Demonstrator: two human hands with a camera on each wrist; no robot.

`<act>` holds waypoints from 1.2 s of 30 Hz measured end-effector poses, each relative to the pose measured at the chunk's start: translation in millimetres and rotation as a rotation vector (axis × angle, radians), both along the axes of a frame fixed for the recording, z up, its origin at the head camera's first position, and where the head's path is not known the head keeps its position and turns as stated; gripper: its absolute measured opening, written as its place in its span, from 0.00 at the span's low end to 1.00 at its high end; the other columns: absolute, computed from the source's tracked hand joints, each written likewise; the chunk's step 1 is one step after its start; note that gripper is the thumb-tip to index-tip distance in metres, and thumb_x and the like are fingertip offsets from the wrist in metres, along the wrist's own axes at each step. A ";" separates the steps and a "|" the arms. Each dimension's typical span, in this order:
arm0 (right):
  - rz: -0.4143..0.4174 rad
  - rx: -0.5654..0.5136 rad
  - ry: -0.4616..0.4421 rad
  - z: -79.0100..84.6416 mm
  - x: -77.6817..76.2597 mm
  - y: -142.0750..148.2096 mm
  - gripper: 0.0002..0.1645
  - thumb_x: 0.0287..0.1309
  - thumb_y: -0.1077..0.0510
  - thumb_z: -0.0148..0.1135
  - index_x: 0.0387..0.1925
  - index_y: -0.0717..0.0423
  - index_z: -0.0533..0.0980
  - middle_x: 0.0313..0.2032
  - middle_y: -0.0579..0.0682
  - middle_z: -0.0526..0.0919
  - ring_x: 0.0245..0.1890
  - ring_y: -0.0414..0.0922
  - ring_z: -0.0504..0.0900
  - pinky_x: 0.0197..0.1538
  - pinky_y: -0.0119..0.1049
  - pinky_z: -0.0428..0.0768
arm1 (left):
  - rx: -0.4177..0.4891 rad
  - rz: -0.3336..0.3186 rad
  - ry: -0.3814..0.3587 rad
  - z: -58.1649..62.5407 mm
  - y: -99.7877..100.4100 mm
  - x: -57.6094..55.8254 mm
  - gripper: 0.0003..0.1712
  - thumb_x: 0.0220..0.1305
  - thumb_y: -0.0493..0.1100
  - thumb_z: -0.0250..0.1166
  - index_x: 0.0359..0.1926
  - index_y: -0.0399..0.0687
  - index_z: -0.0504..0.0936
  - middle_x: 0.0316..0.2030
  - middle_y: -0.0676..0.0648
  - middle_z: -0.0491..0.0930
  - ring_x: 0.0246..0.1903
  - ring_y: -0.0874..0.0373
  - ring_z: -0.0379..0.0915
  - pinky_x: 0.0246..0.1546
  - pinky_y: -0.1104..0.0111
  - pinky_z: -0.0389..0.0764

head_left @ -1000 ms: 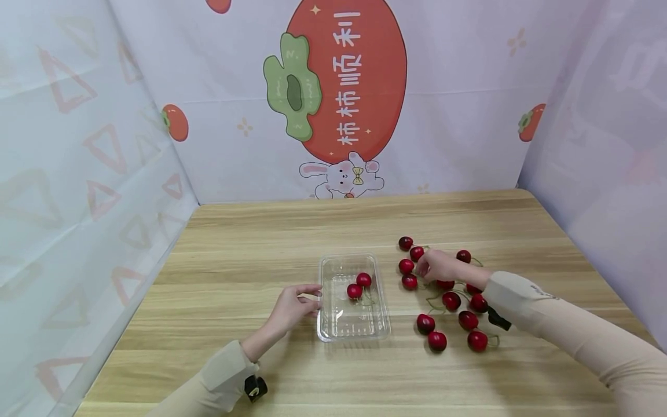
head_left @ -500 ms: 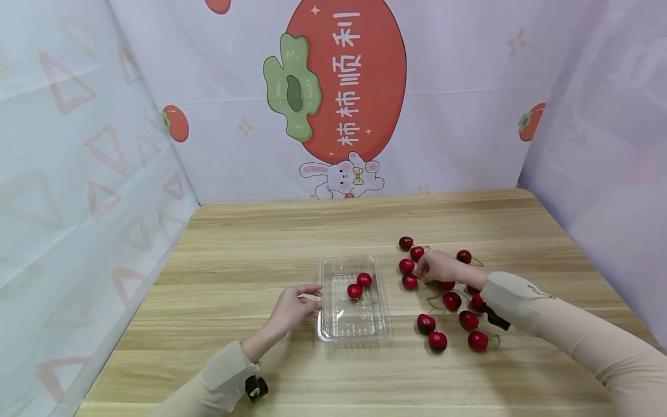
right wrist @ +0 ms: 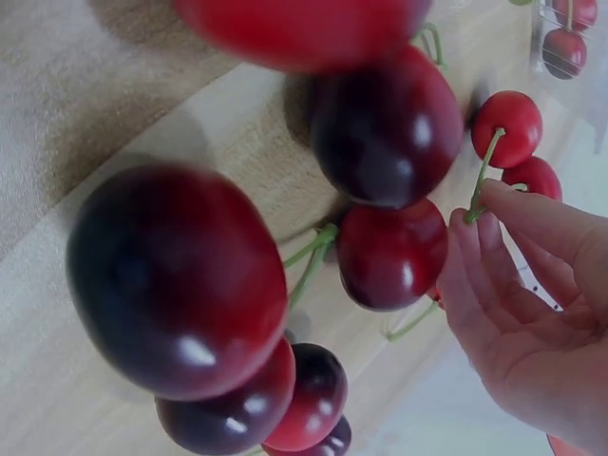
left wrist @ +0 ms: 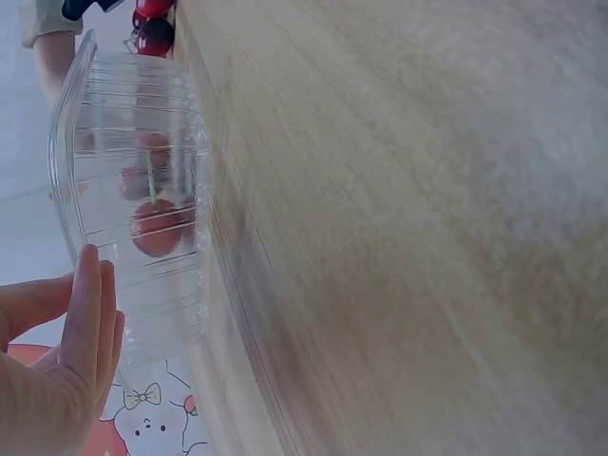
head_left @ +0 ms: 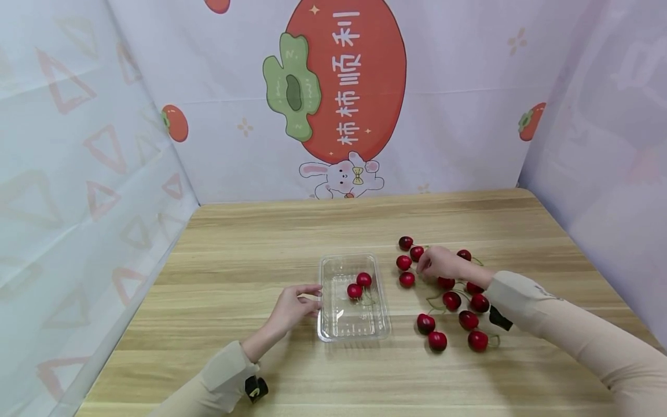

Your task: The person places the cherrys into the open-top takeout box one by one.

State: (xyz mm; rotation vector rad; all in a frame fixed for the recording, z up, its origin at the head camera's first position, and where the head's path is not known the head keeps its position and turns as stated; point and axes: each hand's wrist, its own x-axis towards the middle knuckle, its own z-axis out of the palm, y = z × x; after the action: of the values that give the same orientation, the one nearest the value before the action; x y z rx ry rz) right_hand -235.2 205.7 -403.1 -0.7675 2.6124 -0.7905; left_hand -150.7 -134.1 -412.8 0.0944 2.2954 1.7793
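Observation:
My right hand (head_left: pixel 440 263) pinches a green cherry stem (right wrist: pixel 491 157) between thumb and fingertips. A red cherry (right wrist: pixel 513 128) hangs on that stem; a pair of cherries (head_left: pixel 403 263) sits just left of the fingertips in the head view. My left hand (head_left: pixel 296 307) has its fingers extended at the left rim of a clear plastic container (head_left: pixel 385 324). In the left wrist view the straight fingers (left wrist: pixel 87 304) lie right against the container's edge. Inside the container are two red cherries (head_left: pixel 355 291) with green stems.
Several dark red cherries (head_left: pixel 468 319) with stems lie scattered on the right of the wooden table (head_left: pixel 250 243), around and under my right forearm. Two more cherries (head_left: pixel 406 243) lie just beyond my right hand. Printed cloth walls (head_left: pixel 448 116) enclose the back and sides.
The pair of cherries by my right fingertips has shifted slightly left and away from me, and the right hand has risen a little. My left hand and the container stay still.

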 end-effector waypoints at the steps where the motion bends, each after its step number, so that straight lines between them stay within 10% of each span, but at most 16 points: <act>1: 0.005 -0.002 0.000 1.6 0.2 0.0 0.08 0.42 0.74 0.57 0.26 0.68 0.79 0.26 0.54 0.81 0.24 0.38 0.74 0.24 0.25 0.76 | 0.001 0.002 -0.003 -0.2 0.0 -0.1 0.22 0.48 0.22 0.59 0.49 0.23 0.70 0.41 0.30 0.74 0.26 0.54 0.78 0.31 0.59 0.84; 18: 0.002 -0.171 -0.168 26.9 -2.1 2.9 0.08 0.49 0.70 0.57 0.32 0.74 0.77 0.28 0.61 0.81 0.30 0.55 0.80 0.34 0.41 0.84 | 0.024 0.001 -0.012 -0.6 0.7 1.7 0.22 0.49 0.22 0.58 0.49 0.22 0.70 0.42 0.29 0.74 0.25 0.53 0.78 0.32 0.58 0.83; 36: -0.021 -0.232 -0.280 46.5 -0.9 -20.1 0.11 0.51 0.66 0.59 0.35 0.71 0.78 0.31 0.62 0.81 0.30 0.49 0.81 0.39 0.41 0.83 | 0.023 0.006 -0.011 -1.6 0.1 -0.3 0.22 0.49 0.23 0.59 0.49 0.22 0.70 0.41 0.30 0.74 0.27 0.48 0.78 0.32 0.58 0.83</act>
State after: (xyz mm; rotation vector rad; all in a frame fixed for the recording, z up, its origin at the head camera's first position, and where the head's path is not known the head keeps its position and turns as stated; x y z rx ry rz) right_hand -236.1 185.7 -356.5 -0.6364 2.3098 -1.1334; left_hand -151.0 -133.9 -414.4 0.0818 2.2701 1.8055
